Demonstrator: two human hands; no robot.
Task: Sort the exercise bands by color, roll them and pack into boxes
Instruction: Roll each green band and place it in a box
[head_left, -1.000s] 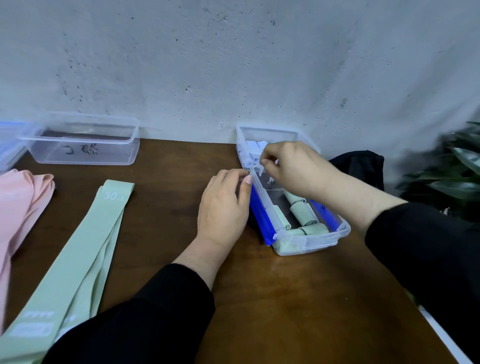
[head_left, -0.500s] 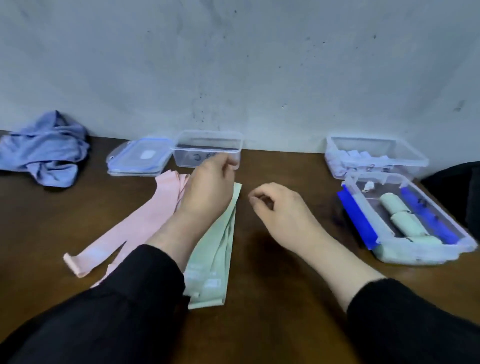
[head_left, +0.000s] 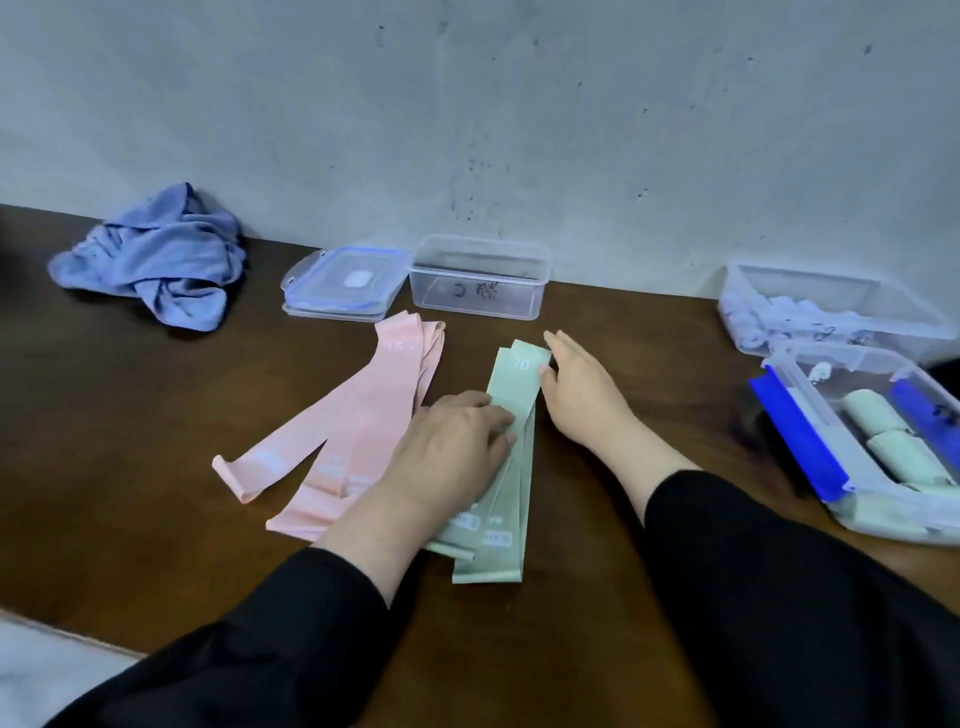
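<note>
Flat green bands (head_left: 511, 415) lie stacked lengthwise in the middle of the brown table (head_left: 156, 415). My left hand (head_left: 457, 447) rests flat on their middle, fingers straight. At the stack's far end my right hand (head_left: 582, 395) touches the edge, thumb on the top band near its printed number. Several pink bands (head_left: 358, 415) fan out just left of the green ones. On the right, a clear box (head_left: 883, 525) holds rolled green bands (head_left: 893, 441). Behind it, another clear box (head_left: 841, 312) holds rolled pale blue bands.
An empty clear box (head_left: 480, 278) stands at the wall behind the bands, with stacked blue-rimmed lids (head_left: 345, 283) to its left. A crumpled heap of blue bands (head_left: 156, 260) lies at the far left. A blue lid (head_left: 800, 431) leans against the green-roll box.
Both hands left the box on the right and came over to the flat green bands. My left hand now lies on the stack and my right touches its far end. My view turned left.
</note>
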